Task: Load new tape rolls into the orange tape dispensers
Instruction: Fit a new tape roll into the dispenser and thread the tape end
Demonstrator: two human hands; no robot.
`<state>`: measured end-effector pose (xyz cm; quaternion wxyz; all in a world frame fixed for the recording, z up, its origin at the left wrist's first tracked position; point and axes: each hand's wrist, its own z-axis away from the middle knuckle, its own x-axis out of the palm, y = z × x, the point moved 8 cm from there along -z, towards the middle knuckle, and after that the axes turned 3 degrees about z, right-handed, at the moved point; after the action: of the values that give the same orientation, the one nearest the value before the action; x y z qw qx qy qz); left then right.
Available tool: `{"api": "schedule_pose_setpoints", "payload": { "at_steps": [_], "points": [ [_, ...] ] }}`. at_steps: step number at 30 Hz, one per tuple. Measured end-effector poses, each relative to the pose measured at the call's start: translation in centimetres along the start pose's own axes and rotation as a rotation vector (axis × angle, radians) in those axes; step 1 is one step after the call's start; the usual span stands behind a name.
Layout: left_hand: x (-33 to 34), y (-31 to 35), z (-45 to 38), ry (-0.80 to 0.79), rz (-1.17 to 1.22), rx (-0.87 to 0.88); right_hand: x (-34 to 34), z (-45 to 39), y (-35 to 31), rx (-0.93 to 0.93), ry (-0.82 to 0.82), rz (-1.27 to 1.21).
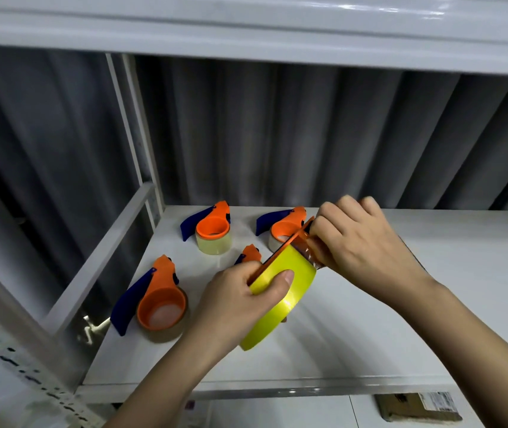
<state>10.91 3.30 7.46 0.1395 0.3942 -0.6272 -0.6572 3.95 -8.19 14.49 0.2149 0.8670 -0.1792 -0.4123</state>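
Frame centre, above shelf: left hand grips yellow tape roll on orange dispenser; right hand pinches tape end. Advise steady roll, straight pull toward cutter.

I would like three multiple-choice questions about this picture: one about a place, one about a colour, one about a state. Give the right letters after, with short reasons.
1. Where do the other orange dispensers lie?
A. On the white shelf
B. On the floor
C. In a box

2. What colour is the tape roll being held?
A. Red
B. Yellow
C. Black

3. What is the left hand doing?
A. Hanging idle
B. Lying flat on the shelf
C. Gripping the tape roll

Answers:
1 A: the dispensers, such as the near-left one, rest on the white shelf.
2 B: the tape roll is bright yellow.
3 C: the left hand has its thumb curled over the roll, while the right hand pinches the tape end at the top.
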Motion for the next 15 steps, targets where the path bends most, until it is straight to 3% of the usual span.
{"api": "schedule_pose_setpoints", "payload": {
  "at_steps": [8,15],
  "points": [
    [0.1,1.2,0.1,-0.119,0.114,-0.080,0.0,0.0,0.4,-0.126,-0.010,-0.026],
    [1.1,0.3,0.3,-0.083,0.231,-0.132,-0.2,0.1,0.8,0.029,0.013,-0.255]
  ]
}}
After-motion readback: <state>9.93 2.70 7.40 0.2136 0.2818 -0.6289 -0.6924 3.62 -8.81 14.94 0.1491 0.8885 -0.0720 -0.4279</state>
